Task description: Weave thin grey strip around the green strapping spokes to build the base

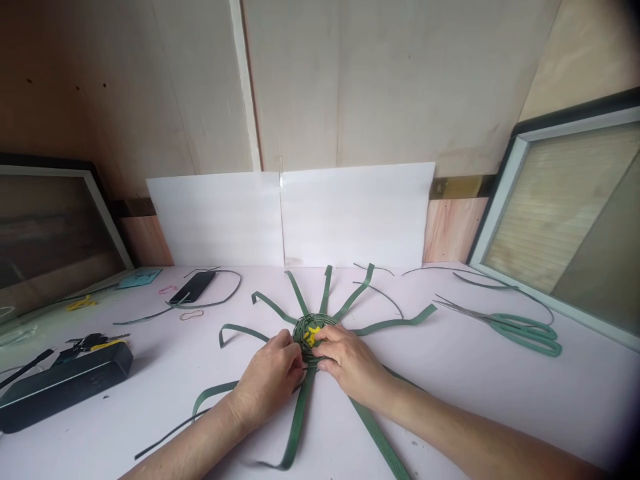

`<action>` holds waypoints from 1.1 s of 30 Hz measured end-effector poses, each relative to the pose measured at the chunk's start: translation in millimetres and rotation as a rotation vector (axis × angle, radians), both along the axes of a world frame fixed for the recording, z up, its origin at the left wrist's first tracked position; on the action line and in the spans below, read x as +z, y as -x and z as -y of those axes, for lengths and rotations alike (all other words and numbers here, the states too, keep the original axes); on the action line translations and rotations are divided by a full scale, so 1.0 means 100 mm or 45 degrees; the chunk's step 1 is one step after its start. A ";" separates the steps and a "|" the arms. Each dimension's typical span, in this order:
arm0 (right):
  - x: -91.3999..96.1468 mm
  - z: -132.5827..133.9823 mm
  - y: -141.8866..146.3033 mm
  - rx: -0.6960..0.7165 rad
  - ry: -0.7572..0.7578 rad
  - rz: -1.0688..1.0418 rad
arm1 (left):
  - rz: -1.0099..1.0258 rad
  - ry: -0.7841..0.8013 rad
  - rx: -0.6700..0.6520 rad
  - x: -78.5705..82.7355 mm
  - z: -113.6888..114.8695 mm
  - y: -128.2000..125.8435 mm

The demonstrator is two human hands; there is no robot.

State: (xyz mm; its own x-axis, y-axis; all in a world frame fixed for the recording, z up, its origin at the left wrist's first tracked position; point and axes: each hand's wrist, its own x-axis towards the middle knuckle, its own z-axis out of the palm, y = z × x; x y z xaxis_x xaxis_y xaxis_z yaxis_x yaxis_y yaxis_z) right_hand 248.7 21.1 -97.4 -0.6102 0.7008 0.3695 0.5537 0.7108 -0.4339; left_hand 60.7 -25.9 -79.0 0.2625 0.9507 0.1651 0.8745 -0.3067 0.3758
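In the middle of the table lies a small round woven base [301, 325] of green strips, with a yellow piece [312, 335] at its centre. Flat green strips [300, 420] spread out from it like spokes, some bent at the ends. My left hand [273, 367] is closed at the base's left edge, its fingertips pinched over a thin dark green strand [173, 433] that trails out to the lower left. My right hand [350, 360] grips the base from the right, fingers on top near the yellow piece and thumb at the near edge. Its fingertips are partly hidden.
Green-handled scissors [525, 332] lie at the right, near loose thin strands [380, 297]. At the left are a black phone [195, 287], a dark oblong box [67, 387] and a blue packet [140, 278]. White boards [355, 220] stand at the back, with framed panels [565, 213] at both sides.
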 end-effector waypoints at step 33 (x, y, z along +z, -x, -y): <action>0.04 0.01 0.03 -0.020 -0.096 0.127 | -0.310 -0.083 -0.155 0.07 -0.05 -0.04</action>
State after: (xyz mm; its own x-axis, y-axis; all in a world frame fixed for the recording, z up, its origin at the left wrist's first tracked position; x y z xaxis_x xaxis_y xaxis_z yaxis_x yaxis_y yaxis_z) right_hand 245.5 19.8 -93.1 -0.6358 0.6830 0.3595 0.6028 0.7303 -0.3214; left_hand 64.4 -21.4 -71.6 0.4137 0.8991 0.1432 0.8918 -0.4318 0.1352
